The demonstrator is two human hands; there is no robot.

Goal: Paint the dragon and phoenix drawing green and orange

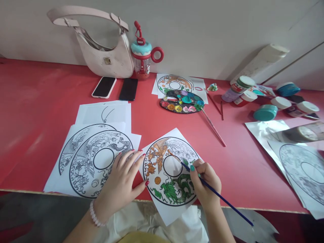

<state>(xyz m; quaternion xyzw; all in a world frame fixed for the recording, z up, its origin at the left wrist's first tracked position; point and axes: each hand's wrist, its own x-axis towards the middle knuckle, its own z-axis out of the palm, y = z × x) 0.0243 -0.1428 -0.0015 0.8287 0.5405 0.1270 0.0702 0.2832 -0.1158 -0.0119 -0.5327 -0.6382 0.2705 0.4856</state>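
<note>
In my right hand [206,184] is a blue-handled paintbrush [222,199], its tip on the round dragon-and-phoenix picture near the inner ring. That coloring sheet [174,216] lies tilted at the table's front edge, with an orange phoenix, an orange ball and a green dragon painted; the top right is still line art. My left hand [126,175] rests flat with fingers spread, over the sheet's left edge and the neighbouring unpainted sheets [83,152]. A paint palette [182,101] with several colors sits beyond, a second brush [214,126] leaning on its right side.
At the back stand a white handbag [106,60] and a red-and-blue straw cup [141,57], with two phones [128,89] before them. Several paint jars [265,112] crowd the right. More printed sheets [301,168] lie at the right edge. Behind the palette is another partly painted sheet [201,84].
</note>
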